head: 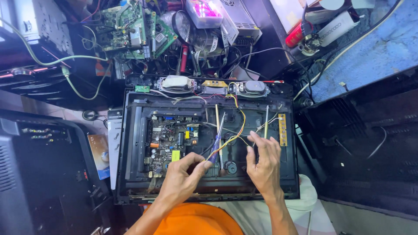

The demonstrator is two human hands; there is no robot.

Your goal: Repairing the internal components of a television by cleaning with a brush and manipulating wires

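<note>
Head view: left hand (180,176) pinches a blue-handled screwdriver (216,143) like a pen, tip steady over the opened black television chassis (130,143); right hand (262,163), fingers spread and empty, rests beside thin yellow wires (238,130) near its front edge.

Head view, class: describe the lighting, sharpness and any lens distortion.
Head view: even, soft light, no harsh shadows; left hand, right hand and green circuit board inside the opened black monitor casing are sharp; wide-angle bending curves the frame edges.

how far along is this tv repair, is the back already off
Done: the back cover is off, so the circuit board and both speakers lie bare. In hand: the left hand holds a blue screwdriver by yellow wires; the right hand rests beside them. Left: the set is open.
</note>
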